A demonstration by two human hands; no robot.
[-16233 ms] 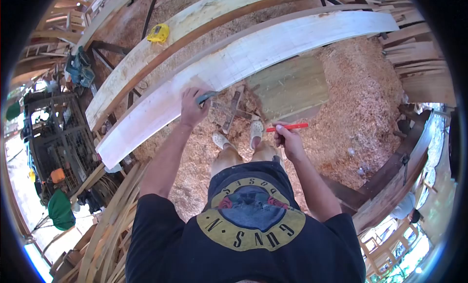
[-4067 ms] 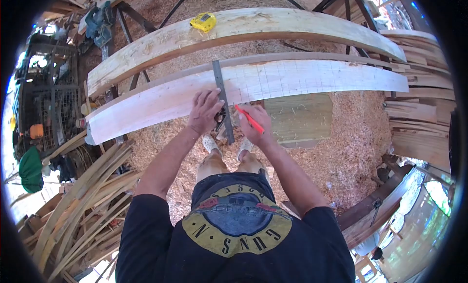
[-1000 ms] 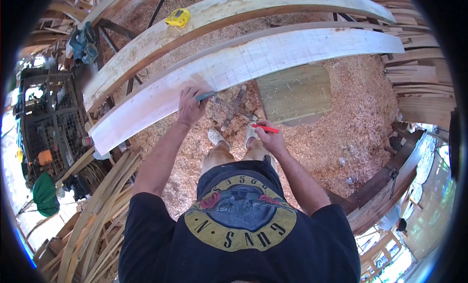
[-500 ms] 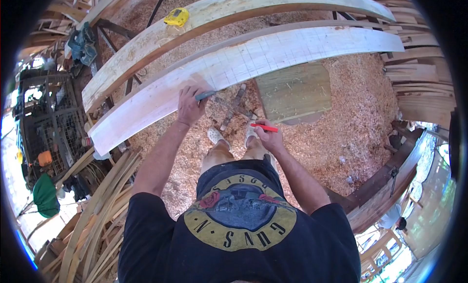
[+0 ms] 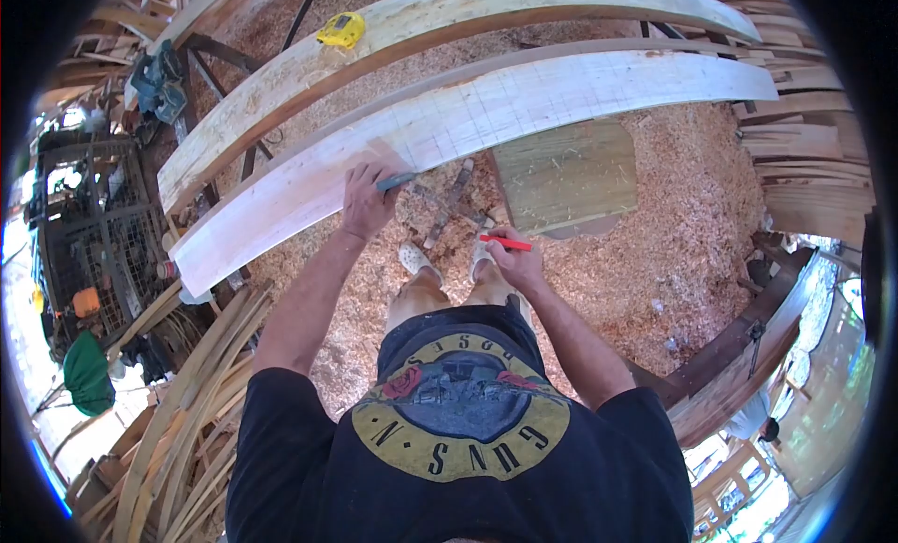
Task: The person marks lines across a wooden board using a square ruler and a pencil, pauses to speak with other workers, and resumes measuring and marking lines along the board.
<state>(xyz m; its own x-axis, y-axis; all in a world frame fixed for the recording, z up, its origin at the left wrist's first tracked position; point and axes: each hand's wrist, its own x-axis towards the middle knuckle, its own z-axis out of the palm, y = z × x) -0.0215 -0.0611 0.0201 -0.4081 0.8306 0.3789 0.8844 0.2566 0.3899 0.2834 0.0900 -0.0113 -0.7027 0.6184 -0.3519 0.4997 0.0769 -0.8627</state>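
A long curved pale board [image 5: 468, 113] with pencil lines across its middle spans the view in front of me. My left hand [image 5: 366, 199] is closed on a grey metal tool [image 5: 395, 182] at the board's near edge; most of the tool is hidden, so its full shape cannot be made out. Lower and to the right, my right hand [image 5: 513, 255] holds a red pencil [image 5: 506, 243] between its fingers, away from the board. A yellow tape measure [image 5: 340, 30] lies on a second curved beam [image 5: 271, 92] behind the first.
A flat board [image 5: 566, 176] lies on shavings, with crossed wood pieces [image 5: 449, 206] near my feet. Stacked planks [image 5: 809, 150] stand at right, long strips [image 5: 178, 403] at lower left, a blue power tool [image 5: 159, 83] at upper left. Another person [image 5: 753, 419] is at lower right.
Since about four seconds ago, the long dark ruler no longer lies across the board, and my right hand with the pencil has drawn back from it. In the last second both hands stay nearly still.
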